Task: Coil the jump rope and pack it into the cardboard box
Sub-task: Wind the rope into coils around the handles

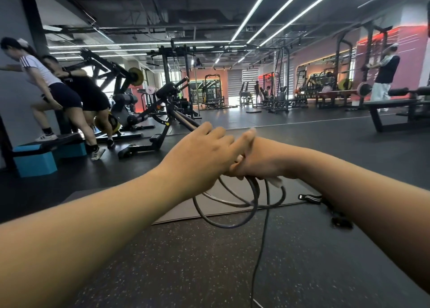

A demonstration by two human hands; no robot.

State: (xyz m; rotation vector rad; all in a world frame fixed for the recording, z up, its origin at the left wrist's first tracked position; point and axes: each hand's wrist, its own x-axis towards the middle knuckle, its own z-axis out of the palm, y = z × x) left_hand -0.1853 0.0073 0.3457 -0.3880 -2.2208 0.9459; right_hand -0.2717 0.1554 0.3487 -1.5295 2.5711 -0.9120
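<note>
Both my arms reach forward over the gym floor. My right hand (pixel 258 160) is closed around the top of several grey loops of the jump rope (pixel 235 224), which hang below it. A white handle end (pixel 275 181) sticks out under that hand. My left hand (pixel 202 155) rests against the right one, its fingers over the bundle; whether it grips the rope is hidden. One thin strand (pixel 261 245) trails down toward me. No cardboard box is in view.
A grey mat (pixel 186 211) lies on the speckled black floor. A black strap (pixel 310 198) lies to the right. An exercise machine (pixel 160 112) and blue step blocks (pixel 35 161) stand at left, with two people (pixel 60 91) beside them. A bench (pixel 395 112) stands at right.
</note>
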